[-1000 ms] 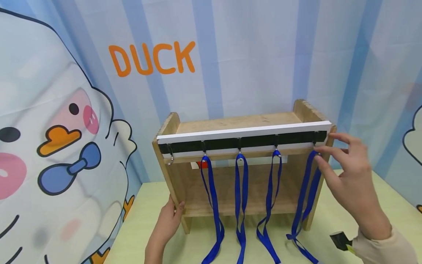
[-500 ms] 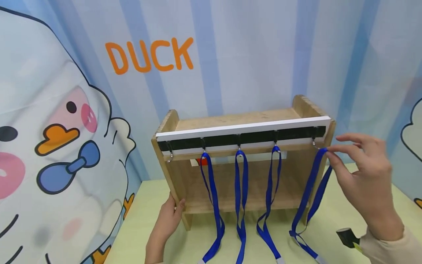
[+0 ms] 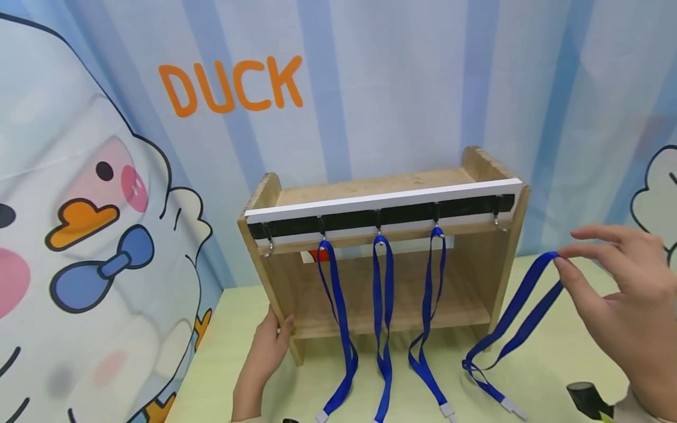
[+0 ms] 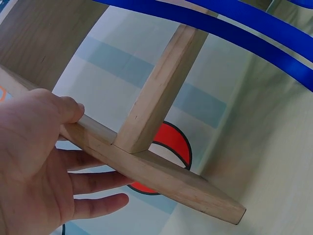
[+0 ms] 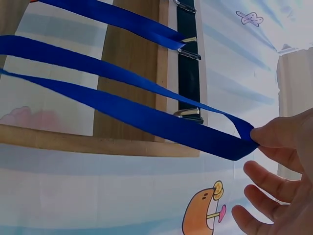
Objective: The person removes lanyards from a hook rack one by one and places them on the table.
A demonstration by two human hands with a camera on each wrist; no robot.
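head view: right hand (image 3: 629, 294) fingers pinch flat blue ribbon (image 3: 520, 317); left hand (image 3: 264, 358) grips wooden shelf (image 3: 296, 294).

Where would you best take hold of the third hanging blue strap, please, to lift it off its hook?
Pinch the third strap at its top loop, just under its hook, coming from the front. The loop hangs free there, open to the front, and the hook curves up, so it lifts up and off.
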